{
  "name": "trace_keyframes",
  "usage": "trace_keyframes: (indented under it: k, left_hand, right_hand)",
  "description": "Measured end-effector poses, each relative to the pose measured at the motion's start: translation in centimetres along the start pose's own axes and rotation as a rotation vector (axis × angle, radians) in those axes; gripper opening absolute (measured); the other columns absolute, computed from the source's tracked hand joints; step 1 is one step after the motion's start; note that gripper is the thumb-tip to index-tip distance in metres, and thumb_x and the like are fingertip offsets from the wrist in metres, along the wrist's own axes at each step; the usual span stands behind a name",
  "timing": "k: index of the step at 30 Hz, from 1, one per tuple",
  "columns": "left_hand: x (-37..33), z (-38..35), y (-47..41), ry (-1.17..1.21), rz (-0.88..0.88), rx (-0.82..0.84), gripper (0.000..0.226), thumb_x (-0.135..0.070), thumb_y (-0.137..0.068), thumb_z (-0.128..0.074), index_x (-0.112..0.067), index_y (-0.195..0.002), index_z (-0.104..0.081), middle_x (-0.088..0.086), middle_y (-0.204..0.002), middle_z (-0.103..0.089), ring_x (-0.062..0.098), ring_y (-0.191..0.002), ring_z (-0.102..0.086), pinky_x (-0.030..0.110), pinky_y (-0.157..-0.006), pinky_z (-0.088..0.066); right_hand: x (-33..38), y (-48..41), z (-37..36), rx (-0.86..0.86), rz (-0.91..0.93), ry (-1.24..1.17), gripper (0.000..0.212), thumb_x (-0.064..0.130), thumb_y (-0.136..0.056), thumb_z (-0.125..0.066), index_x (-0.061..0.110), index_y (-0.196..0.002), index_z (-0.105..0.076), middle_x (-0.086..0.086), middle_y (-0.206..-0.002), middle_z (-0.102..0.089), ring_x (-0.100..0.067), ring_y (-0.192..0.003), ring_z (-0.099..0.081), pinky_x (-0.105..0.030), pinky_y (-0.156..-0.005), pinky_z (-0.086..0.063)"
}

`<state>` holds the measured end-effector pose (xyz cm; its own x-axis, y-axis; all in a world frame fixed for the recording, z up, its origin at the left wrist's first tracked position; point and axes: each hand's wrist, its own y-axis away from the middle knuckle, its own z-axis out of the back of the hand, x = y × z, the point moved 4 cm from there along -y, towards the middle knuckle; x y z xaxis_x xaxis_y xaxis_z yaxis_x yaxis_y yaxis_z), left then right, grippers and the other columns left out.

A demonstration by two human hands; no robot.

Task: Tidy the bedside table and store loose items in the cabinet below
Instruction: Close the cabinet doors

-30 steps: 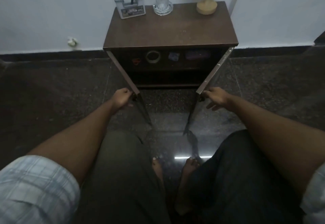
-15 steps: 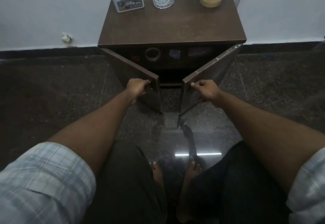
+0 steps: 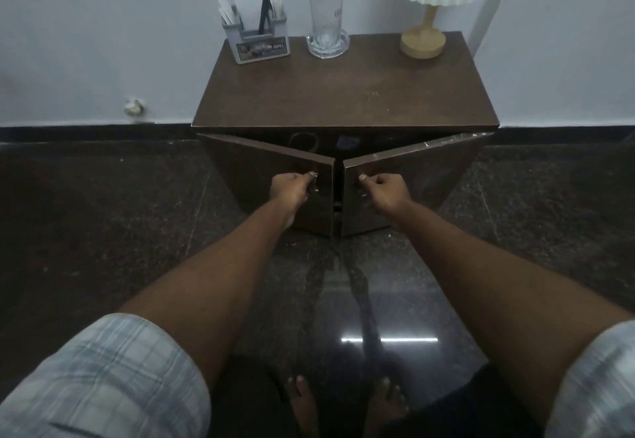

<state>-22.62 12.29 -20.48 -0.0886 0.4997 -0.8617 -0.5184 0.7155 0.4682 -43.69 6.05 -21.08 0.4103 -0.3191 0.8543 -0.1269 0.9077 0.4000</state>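
Note:
A dark brown bedside table (image 3: 343, 94) stands against the wall. Its two cabinet doors hang nearly closed, with a narrow gap between them. My left hand (image 3: 290, 188) grips the handle of the left door (image 3: 261, 176). My right hand (image 3: 383, 190) grips the handle of the right door (image 3: 426, 173). Through the gap along the top I glimpse a tape roll (image 3: 304, 140) and a small blue item (image 3: 347, 142) on the inner shelf. The rest of the cabinet's inside is hidden by the doors.
On the tabletop's back edge stand a grey organizer (image 3: 256, 33) with papers and a pen, a clear glass (image 3: 326, 23) and a lamp (image 3: 426, 4) with a pleated shade. Dark polished floor (image 3: 103, 231) surrounds the table. My bare feet (image 3: 343, 406) are below.
Both doors have swung inward from wide open to nearly closed, with my hands still on their handles. My arms have stretched forward.

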Motion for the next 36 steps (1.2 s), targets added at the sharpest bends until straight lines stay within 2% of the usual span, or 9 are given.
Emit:
trace_keyframes:
  k: [7,12,15,18,22,26,28,32,36]
  left_hand:
    - [-2.0,-1.4,-1.9,-0.028,-0.014,-0.023,0.025,-0.027,-0.093,-0.072,-0.017,-0.070,-0.066,0.009,-0.087,-0.070,0.021,-0.084,-0.066,0.043,-0.091,-0.060]
    - [-3.1,-1.9,-2.9,-0.041,0.016,-0.014,0.017,-0.026,-0.093,-0.072,-0.016,-0.080,-0.070,0.012,-0.100,-0.074,0.021,-0.084,-0.069,0.036,-0.085,-0.061]
    - [-3.6,-2.2,-3.4,-0.046,0.037,-0.012,0.016,-0.027,-0.091,-0.073,-0.012,-0.095,-0.073,0.013,-0.104,-0.076,0.022,-0.084,-0.071,0.036,-0.080,-0.062]
    - [-4.2,-2.2,-3.7,-0.045,0.064,-0.020,0.013,-0.029,-0.090,-0.075,-0.017,-0.092,-0.069,0.007,-0.098,-0.074,0.020,-0.089,-0.074,0.027,-0.061,-0.060]
    - [-4.7,-2.5,-3.8,-0.050,0.079,-0.030,0.024,-0.031,-0.089,-0.075,-0.015,-0.106,-0.072,0.006,-0.093,-0.073,0.019,-0.086,-0.075,0.025,-0.061,-0.060]
    - [-4.8,-2.5,-4.1,-0.027,0.073,-0.032,0.027,-0.030,-0.090,-0.075,-0.013,-0.110,-0.071,0.008,-0.100,-0.074,0.019,-0.089,-0.074,0.024,-0.059,-0.058]
    - [-4.7,-2.5,-4.0,-0.035,0.065,-0.044,0.023,-0.031,-0.090,-0.075,-0.014,-0.105,-0.072,0.007,-0.099,-0.074,0.018,-0.088,-0.074,0.026,-0.061,-0.060]
    - [-4.5,-2.6,-3.3,-0.111,-0.004,-0.101,0.024,-0.032,-0.093,-0.072,-0.018,-0.074,-0.066,0.006,-0.086,-0.074,0.023,-0.086,-0.076,0.040,-0.085,-0.064]
    - [-4.4,-2.7,-1.9,-0.215,-0.033,-0.062,0.018,-0.026,-0.096,-0.066,-0.011,-0.089,-0.073,0.011,-0.104,-0.074,0.027,-0.104,-0.071,0.041,-0.098,-0.058]
  right_hand:
    - [1.8,-3.0,-0.8,-0.090,0.019,0.060,0.033,0.038,-0.097,-0.064,0.020,-0.071,-0.067,-0.005,-0.081,-0.074,-0.020,-0.068,-0.071,-0.029,-0.064,-0.053]
    - [2.8,-4.6,-1.3,-0.161,0.008,0.089,0.039,0.041,-0.095,-0.065,0.016,-0.065,-0.067,-0.010,-0.086,-0.077,-0.033,-0.083,-0.074,-0.041,-0.086,-0.059]
    - [3.0,-5.1,-1.5,-0.201,-0.006,0.063,0.043,0.042,-0.093,-0.067,0.015,-0.060,-0.064,-0.009,-0.079,-0.075,-0.034,-0.083,-0.073,-0.042,-0.084,-0.059]
    - [3.5,-5.6,-1.6,-0.235,-0.014,0.069,0.049,0.042,-0.093,-0.067,0.012,-0.055,-0.059,-0.001,-0.059,-0.062,-0.032,-0.080,-0.070,-0.033,-0.074,-0.052]
    - [3.7,-5.8,-1.6,-0.245,-0.018,0.080,0.051,0.042,-0.093,-0.067,0.011,-0.053,-0.057,0.003,-0.055,-0.057,-0.028,-0.075,-0.064,-0.027,-0.070,-0.042]
    - [3.6,-6.0,-1.4,-0.235,0.003,0.097,0.048,0.043,-0.092,-0.068,0.012,-0.056,-0.060,0.003,-0.057,-0.060,-0.027,-0.076,-0.067,-0.028,-0.070,-0.045]
    - [3.7,-5.9,-1.3,-0.224,0.003,0.110,0.047,0.043,-0.092,-0.068,0.013,-0.056,-0.061,0.001,-0.060,-0.061,-0.028,-0.080,-0.067,-0.029,-0.072,-0.048]
    - [4.5,-5.4,-1.3,-0.192,-0.005,0.144,0.039,0.043,-0.093,-0.068,0.011,-0.071,-0.070,-0.010,-0.082,-0.072,-0.031,-0.093,-0.070,-0.027,-0.074,-0.047]
    - [5.8,-4.0,-1.1,-0.055,0.019,0.319,0.040,0.042,-0.094,-0.067,0.004,-0.103,-0.074,-0.018,-0.112,-0.074,-0.034,-0.110,-0.067,-0.026,-0.078,-0.042]
